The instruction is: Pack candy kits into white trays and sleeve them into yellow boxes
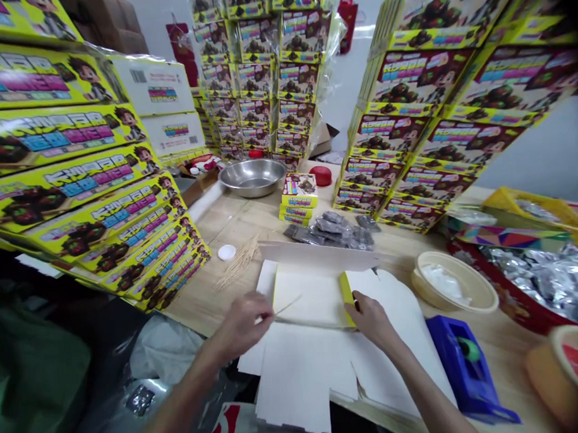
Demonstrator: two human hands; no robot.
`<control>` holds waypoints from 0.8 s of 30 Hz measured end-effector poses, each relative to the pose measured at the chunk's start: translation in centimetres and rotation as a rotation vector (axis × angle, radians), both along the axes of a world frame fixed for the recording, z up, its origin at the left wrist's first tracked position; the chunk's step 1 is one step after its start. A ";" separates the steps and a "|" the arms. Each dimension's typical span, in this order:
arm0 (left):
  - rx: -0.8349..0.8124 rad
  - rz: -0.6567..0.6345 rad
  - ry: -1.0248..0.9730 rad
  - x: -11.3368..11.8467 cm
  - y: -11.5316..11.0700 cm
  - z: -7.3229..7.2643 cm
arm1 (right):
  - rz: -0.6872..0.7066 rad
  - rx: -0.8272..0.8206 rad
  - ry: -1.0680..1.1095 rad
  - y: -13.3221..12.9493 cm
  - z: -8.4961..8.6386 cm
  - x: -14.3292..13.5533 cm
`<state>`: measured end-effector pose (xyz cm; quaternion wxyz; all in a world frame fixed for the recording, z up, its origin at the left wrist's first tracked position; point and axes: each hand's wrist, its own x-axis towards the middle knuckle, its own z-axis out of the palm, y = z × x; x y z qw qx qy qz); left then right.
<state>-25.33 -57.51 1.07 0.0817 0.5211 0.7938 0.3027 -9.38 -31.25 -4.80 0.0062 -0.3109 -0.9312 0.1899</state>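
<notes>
An unfolded carton (310, 291), white inside with yellow edges, lies open in front of me. My left hand (248, 322) is at its left side, fingers pinched on a thin wooden toothpick (289, 304) that points right over the carton's floor. At the right side, my right hand (371, 318) grips the upright yellow-edged flap (347, 293); its fingers are partly hidden behind it. Flat white card blanks (294, 374) spread beneath the carton and off to its right. More loose toothpicks (240, 262) lie beyond my left hand, beside a small white lid (226, 252).
Dark sachets (337, 230) and a short stack of small boxes (298, 197) stand behind the carton, near a steel basin (252, 178). To the right are a cream bowl (455, 283), a blue tape dispenser (467, 362) and silver packets (547, 277). Tall box stacks (79, 173) flank the table.
</notes>
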 end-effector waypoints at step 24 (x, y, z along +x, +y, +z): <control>-0.248 0.566 0.279 -18.9 2.1 -2.4 | -0.153 -0.244 0.334 0.3 1.6 4.3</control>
